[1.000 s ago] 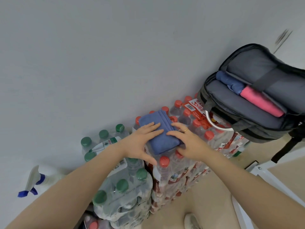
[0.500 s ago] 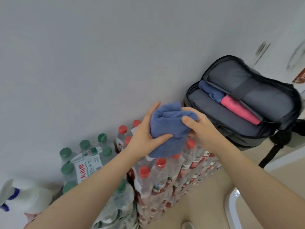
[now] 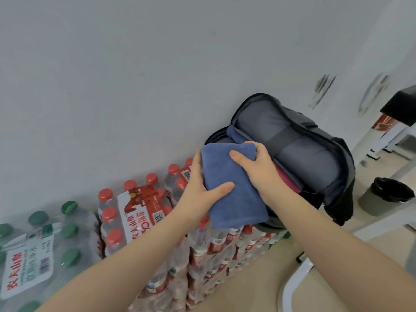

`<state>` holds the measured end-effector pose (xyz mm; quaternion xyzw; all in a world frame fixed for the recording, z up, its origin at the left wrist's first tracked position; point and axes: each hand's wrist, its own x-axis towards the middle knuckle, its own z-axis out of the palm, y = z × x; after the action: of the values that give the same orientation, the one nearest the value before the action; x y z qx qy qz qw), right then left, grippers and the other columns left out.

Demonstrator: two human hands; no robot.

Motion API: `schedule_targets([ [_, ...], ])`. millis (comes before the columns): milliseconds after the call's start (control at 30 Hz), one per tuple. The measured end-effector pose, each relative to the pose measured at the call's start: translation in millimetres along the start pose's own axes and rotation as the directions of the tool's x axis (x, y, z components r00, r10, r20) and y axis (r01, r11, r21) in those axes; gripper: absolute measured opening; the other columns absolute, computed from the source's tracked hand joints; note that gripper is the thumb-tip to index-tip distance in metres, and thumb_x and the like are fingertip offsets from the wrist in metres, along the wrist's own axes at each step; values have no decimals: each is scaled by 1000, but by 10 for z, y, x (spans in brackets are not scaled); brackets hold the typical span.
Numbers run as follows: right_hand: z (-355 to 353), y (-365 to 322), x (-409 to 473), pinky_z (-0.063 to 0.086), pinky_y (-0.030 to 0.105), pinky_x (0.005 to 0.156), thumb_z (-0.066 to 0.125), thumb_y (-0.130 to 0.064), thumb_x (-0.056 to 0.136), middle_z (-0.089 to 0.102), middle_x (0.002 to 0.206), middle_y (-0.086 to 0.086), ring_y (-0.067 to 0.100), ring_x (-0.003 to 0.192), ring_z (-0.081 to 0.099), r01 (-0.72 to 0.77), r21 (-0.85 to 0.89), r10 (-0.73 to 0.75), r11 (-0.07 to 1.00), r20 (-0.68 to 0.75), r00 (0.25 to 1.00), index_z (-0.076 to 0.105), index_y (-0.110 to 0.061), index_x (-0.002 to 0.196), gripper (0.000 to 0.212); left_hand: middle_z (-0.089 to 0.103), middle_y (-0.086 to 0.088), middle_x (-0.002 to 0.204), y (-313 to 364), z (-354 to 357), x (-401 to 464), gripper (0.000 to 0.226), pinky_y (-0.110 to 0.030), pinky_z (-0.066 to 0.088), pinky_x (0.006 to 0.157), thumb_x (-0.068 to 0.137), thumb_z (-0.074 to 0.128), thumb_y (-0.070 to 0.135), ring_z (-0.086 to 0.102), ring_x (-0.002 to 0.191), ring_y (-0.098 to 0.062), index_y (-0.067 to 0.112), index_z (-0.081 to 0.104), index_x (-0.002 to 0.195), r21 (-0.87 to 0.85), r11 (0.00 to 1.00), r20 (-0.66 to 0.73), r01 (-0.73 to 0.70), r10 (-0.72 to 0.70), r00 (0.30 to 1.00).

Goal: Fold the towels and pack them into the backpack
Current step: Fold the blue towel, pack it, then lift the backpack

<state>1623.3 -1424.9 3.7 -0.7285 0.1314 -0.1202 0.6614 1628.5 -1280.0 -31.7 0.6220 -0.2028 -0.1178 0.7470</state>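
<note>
A folded blue terry towel (image 3: 231,185) is gripped by both hands (left (image 3: 198,194), right (image 3: 258,170)) – not yet inside the open grey fabric backpack (image 3: 315,163) – two towels already packed

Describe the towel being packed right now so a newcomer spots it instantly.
Find the open grey backpack against the wall. At its mouth, the left hand and right hand grip a folded blue towel. The other blue and pink towels already sit inside.

Both bare forearms reached forward and up from the lower edge of the view, converging. The left hand (image 3: 200,194) had its thumb laid across the front of what it gripped, fingers hidden behind. The right hand (image 3: 258,167) clamped over the top edge, thumb forward, fingers curled.
</note>
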Motion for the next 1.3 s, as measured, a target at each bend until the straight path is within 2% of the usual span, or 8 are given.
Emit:
schedule_targets([
  [67,-101,51,129,45,25,77,60,-32,88,53,108,-3,19,105,54,28,-307,-22,951,23,999,39,-11,125,47,44,7,139,-73,119,70,81,-27,54,88,83,67,17,56,116,-11,57,12,129,-17,1000,-83,19,-20,996],
  [200,-491,76,291,13,49,110,29,-61,84,46,139,11,33,137,27,305,-940,-458,150,207,864,50,-14,128,68,48,12,130,-101,265,242,44,-26,51,91,90,56,15,55,111,-5,51,46,113,32,999,-153,37,-32,988],
  [367,-888,95,400,1,48,115,45,-59,85,16,156,7,28,145,3,206,-978,-220,37,194,956,22,-17,146,77,44,8,127,-133,411,417,43,-29,43,93,89,59,16,50,112,-13,34,48,126,61,991,-349,117,-89,933],
  [567,-826,292,564,53,36,71,80,-20,63,69,97,13,27,84,68,131,-977,-269,-169,174,947,62,-5,108,51,42,9,126,-167,497,542,59,-34,47,96,84,65,19,51,113,-15,31,40,136,47,977,-386,207,-174,906],
  [867,-1101,-114,742,44,40,73,46,-17,93,59,116,12,38,102,58,181,-981,-373,69,143,917,43,-15,128,35,26,-2,149,-216,848,809,72,-30,39,100,87,60,18,43,124,-20,27,19,146,168,952,-277,257,-205,939],
  [967,-1089,-118,727,44,39,74,46,-21,93,59,117,10,37,103,58,205,-975,-337,88,164,927,42,-16,127,35,-20,-15,153,-211,837,802,78,-37,14,113,86,57,33,2,143,-33,29,9,147,748,615,-231,251,-114,966],
  [1067,-1078,-58,707,43,39,70,46,-21,93,58,118,9,37,102,58,214,-973,-355,84,172,919,42,-16,127,34,-4,-20,154,-203,679,808,65,-58,5,110,83,44,53,-2,141,-41,29,31,142,961,92,225,-259,276,934],
  [1300,-1050,-36,677,43,38,71,45,-24,94,57,124,6,37,103,57,184,-975,-359,127,127,924,39,-21,133,40,-24,7,147,-422,482,946,77,-38,-7,116,67,-8,73,-22,135,-14,38,-17,135,880,18,470,-475,-189,863],
])
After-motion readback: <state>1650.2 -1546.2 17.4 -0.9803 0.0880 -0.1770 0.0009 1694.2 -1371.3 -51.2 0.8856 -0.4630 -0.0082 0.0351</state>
